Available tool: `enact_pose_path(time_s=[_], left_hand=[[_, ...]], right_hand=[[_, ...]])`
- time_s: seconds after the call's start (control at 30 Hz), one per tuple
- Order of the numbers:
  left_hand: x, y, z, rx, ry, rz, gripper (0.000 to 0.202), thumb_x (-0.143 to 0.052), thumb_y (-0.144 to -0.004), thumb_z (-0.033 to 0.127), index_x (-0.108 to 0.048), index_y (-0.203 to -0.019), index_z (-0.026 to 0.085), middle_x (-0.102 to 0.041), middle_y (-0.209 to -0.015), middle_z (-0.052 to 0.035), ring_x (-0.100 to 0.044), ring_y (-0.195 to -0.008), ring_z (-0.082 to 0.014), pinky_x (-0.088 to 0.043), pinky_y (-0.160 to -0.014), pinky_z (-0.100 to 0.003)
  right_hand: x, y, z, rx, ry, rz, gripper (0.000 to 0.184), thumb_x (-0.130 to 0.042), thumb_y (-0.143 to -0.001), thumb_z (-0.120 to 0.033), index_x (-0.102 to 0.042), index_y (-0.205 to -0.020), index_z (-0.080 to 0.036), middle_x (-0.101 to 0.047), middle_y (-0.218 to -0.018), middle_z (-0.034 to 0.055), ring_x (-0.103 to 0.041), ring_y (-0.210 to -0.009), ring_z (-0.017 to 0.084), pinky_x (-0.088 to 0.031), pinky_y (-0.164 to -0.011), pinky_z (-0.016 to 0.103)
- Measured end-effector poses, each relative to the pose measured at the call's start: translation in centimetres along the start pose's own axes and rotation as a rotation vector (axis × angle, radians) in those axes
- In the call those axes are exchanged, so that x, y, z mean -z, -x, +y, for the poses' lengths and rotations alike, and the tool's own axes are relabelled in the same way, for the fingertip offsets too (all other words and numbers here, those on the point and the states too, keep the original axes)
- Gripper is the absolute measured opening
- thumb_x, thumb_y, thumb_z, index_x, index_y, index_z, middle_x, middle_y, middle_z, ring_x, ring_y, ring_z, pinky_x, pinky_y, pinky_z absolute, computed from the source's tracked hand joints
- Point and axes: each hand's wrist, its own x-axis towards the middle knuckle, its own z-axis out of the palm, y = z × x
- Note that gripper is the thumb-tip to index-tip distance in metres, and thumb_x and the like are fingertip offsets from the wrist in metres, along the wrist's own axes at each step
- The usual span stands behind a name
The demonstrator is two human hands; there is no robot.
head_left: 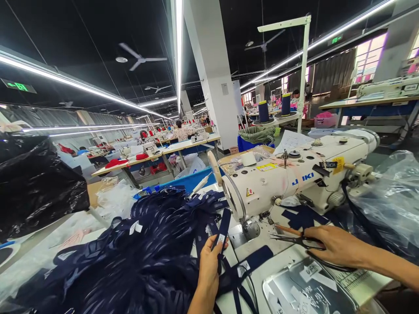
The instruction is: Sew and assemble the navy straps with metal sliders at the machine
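Note:
My left hand (209, 266) pinches a navy fabric strip (223, 226) with a small white label, holding it upright just left of the needle area. My right hand (337, 246) rests on the table, fingers closed through the handles of black scissors (290, 237) whose blades point left toward the presser foot. A white Juki sewing machine (294, 176) stands behind both hands. A big heap of navy strips (147, 253) lies to the left of my left hand. More navy pieces (253, 259) lie flat between the hands.
A black plastic bag (32, 183) sits at far left, and a clear plastic bag (393, 200) at right. A thread stand (304, 65) with navy cones (263, 111) rises behind the machine. Other sewing tables and seated workers fill the hall beyond. A metal plate (304, 290) lies near the front edge.

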Motion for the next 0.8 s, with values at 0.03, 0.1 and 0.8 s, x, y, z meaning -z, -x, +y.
enact_pose_path(time_s=[0.03,0.1,0.8], left_hand=[[0.0,0.0,0.0,0.001,-0.006,-0.003,0.026,-0.070,-0.048,0.023,-0.062,-0.071,0.015,-0.066,-0.072,-0.0046,-0.056,-0.063,-0.0124,-0.041,-0.059,-0.022],[0.0,0.2,0.0,0.001,-0.022,-0.009,0.027,-0.069,-0.049,0.025,-0.061,-0.072,0.015,-0.065,-0.071,-0.0037,-0.056,-0.061,-0.0118,-0.041,-0.059,-0.022],[-0.2,1.4,-0.1,-0.093,-0.208,-0.034,0.023,-0.066,-0.057,0.027,-0.057,-0.075,0.016,-0.060,-0.066,-0.0005,-0.052,-0.058,-0.0136,-0.041,-0.060,-0.025]], right_hand=[[0.1,-0.1,-0.9,0.028,0.018,0.010,0.018,-0.046,-0.073,-0.022,-0.056,-0.088,-0.022,-0.064,-0.076,0.0045,-0.060,-0.072,0.021,-0.037,-0.060,0.028],[0.3,-0.6,-2.7,0.090,0.075,0.063,0.014,-0.048,-0.074,-0.025,-0.057,-0.083,-0.020,-0.063,-0.076,0.0046,-0.059,-0.069,0.021,-0.036,-0.058,0.029],[-0.6,-4.0,-12.1,0.172,0.378,0.325,0.014,-0.067,-0.066,-0.024,-0.060,-0.071,-0.012,-0.061,-0.069,0.0090,-0.055,-0.063,0.021,-0.038,-0.055,0.031]])
